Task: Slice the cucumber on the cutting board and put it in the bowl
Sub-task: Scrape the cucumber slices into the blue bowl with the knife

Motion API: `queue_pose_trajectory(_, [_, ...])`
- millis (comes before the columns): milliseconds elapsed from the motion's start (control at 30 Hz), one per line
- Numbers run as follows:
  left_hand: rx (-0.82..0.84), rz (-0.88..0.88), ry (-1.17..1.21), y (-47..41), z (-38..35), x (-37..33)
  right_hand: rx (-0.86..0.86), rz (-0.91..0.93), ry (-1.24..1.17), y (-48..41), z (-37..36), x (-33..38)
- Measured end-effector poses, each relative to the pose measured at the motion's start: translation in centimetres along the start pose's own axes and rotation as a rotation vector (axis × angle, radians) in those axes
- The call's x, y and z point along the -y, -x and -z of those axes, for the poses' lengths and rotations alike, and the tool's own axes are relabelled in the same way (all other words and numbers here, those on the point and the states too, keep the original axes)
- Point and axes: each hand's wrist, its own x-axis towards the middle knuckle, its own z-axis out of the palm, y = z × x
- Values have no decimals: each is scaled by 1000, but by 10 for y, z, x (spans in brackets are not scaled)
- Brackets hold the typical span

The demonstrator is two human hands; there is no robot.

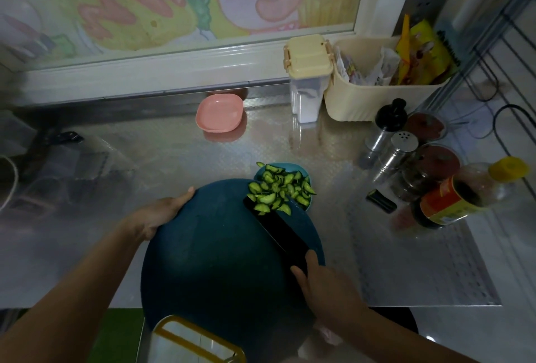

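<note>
- Left grip [162, 211]: clasps the rim of the board [217, 246] at its 10 o'clock edge, thumb on top.
- Board: round, dark teal, on the tabletop [174, 153]; its 1 o'clock edge overlaps the bowl. I cannot tell whether it is lifted.
- Pink dish [219, 113]: at 12 o'clock from the board, well apart, near the window frame.
- Knife [278, 229]: black blade lying across the board's right side, its tip at 1 o'clock, touching the slices.
- Cucumber [278, 188]: all in thin slices, a few on the board against the blade tip, most heaped in the bowl.
- Bowl [309, 203]: blue, just beside the board at 1 o'clock, piled with slices.
- Clear box [307, 84]: cream lid, white powder inside, at 12 o'clock from the bowl.
- Right grip [319, 284]: clenched round the knife handle at the board's 4 o'clock edge, forefinger along the blade's back.
- Cream basket [377, 98]: touching the box, stuffed with packets.
- Two shakers [400, 145]: at 3 o'clock from the dish.
- Two jars [438, 159]: red-brown contents, beside the shakers.
- Bottle [452, 203]: yellow cap, dark sauce inside, at 3 o'clock from the bowl.
</note>
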Motion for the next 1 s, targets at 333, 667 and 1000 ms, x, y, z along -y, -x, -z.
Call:
queue_pose_trajectory(333, [-61, 24, 16, 7, 16, 9, -61, 73, -80, -5, -1, -24])
queue_pose_trajectory(667, [-47, 13, 8, 12, 14, -2, 84, 184, -269, -2, 10, -35])
queue_pose_trajectory(1000, [-80, 27, -11, 10, 18, -9, 51, 221, -264, -27, 7, -68])
